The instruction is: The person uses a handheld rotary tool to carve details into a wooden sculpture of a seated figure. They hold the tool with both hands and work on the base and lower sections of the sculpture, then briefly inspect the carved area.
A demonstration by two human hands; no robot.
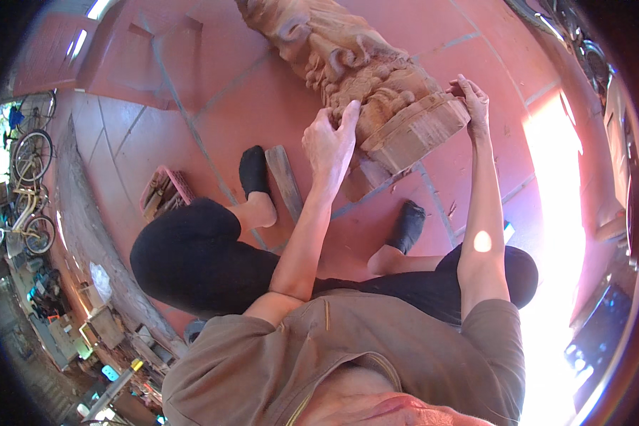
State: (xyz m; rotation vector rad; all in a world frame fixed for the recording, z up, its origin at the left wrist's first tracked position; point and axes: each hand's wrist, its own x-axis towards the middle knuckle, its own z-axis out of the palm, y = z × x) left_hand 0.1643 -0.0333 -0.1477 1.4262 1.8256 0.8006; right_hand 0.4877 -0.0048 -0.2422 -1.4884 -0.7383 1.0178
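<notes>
A large carved wooden sculpture [348, 57] lies on the red tiled floor, its flat base [419, 131] toward me. My left hand [328, 138] rests on the carved part just above the base, fingers spread over the wood. My right hand [471, 99] grips the far right corner of the base. Both arms are stretched forward. I am squatting, with my feet in black socks [253, 170] on either side in front of the sculpture.
A short wooden plank [285, 181] lies by my left foot. A pink crate [165, 192] sits on the floor to the left. Bicycles [28, 184] stand at the far left beyond a kerb. Strong sunlight [557, 213] falls on the floor to the right.
</notes>
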